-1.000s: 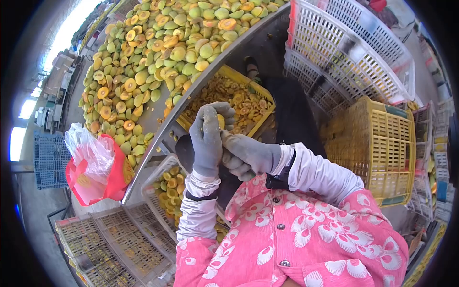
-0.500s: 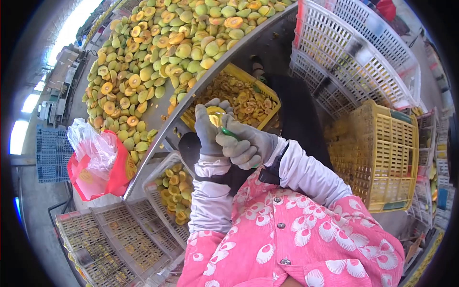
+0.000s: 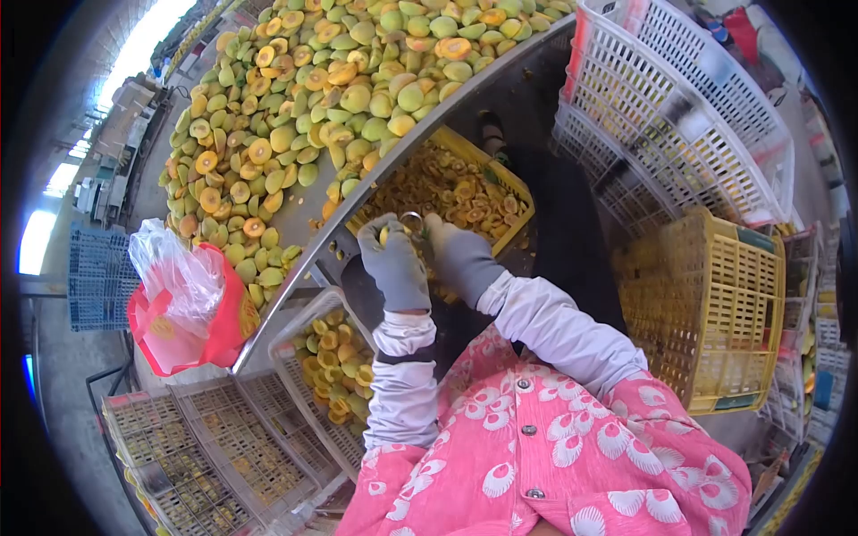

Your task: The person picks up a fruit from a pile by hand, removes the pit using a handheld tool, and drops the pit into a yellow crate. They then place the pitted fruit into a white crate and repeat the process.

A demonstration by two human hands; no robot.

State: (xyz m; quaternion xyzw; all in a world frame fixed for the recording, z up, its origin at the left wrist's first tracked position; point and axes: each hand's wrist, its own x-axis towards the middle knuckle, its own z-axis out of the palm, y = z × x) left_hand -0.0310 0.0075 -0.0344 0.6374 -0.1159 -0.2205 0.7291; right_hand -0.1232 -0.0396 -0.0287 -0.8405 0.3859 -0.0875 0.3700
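My left hand (image 3: 394,268), in a grey glove, is curled around a piece of yellow fruit (image 3: 386,235), apparently a peach half, mostly hidden by the fingers. Close beside it, my right hand (image 3: 465,261), also gloved, is closed on a pitting tool with a metal loop (image 3: 411,217) at its end. The loop stands at the fruit's upper edge; the palm hides the handle. Both hands are over the near side of a yellow crate (image 3: 516,234) holding cut fruit scraps and pits (image 3: 447,192).
Halved peaches (image 3: 357,98) are heaped on a metal-edged table (image 3: 308,263). A red bag (image 3: 228,304) sits at its corner. A crate of hollowed halves (image 3: 332,362) stands lower left. White crates (image 3: 661,107) and a yellow crate (image 3: 706,313) stand at right.
My right hand has turned over, its back now facing up and the green handle no longer showing. Both hands have shifted slightly, and the view has moved a little.
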